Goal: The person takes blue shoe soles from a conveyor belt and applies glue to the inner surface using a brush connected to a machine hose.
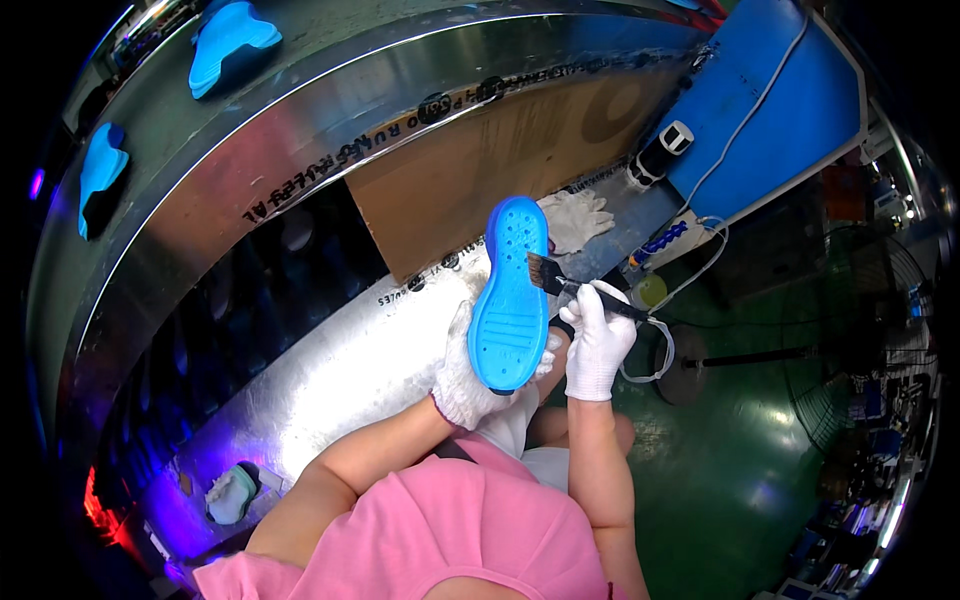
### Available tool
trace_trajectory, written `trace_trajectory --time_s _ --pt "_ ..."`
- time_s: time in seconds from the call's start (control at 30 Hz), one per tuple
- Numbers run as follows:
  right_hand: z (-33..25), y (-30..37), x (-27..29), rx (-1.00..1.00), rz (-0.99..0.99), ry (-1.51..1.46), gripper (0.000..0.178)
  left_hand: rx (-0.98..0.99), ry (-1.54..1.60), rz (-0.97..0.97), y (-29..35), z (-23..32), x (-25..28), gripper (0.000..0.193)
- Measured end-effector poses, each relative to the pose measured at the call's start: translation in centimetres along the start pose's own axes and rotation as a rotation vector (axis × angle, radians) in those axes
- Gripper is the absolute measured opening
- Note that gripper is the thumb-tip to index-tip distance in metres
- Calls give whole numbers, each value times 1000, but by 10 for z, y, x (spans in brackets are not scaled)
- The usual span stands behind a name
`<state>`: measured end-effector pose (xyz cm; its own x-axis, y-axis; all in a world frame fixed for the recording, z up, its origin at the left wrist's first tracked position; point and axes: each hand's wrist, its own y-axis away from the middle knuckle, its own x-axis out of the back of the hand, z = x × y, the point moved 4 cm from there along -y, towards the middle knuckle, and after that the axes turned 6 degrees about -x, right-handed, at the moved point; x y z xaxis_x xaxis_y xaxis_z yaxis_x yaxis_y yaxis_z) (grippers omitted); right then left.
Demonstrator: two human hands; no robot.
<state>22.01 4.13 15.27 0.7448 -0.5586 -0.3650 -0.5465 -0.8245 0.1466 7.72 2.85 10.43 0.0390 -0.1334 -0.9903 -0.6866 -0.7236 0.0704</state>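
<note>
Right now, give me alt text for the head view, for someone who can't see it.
A white-gloved left hand holds a bright blue shoe sole, and the white-gloved right hand holds a flat, black-handled brush with its bristles at the sole's right edge. Beyond, a loose pale glove lies near a brown cardboard sheet.

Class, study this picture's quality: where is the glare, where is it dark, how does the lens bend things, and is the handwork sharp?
Head view: glare whitens the metal tabletop; head view: the corners fall to black and violet light tints the lower left; head view: the metal rail bows into an arc; head view: the blue sole and brush look reasonably sharp.
</note>
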Motion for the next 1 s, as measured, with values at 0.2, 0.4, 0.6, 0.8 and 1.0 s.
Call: trace_trajectory --time_s 0.2,0.4,0.6,0.8,1.0 --pt "4 -2 2 -40 -14 7 26 11 -23 48 -1 -1 4 90" --pt "14 -9 7 53 -17 95 24 27 -133 33 1 -4 10 99" --pt "26 -14 11 33 4 81 25 9 -111 104 0 -7 11 97" --pt "14 -6 4 8 13 81 20 9 -69 127 2 -10 13 97" --pt "17 -6 7 -7 41 40 23 14 -59 148 -1 -9 3 93"
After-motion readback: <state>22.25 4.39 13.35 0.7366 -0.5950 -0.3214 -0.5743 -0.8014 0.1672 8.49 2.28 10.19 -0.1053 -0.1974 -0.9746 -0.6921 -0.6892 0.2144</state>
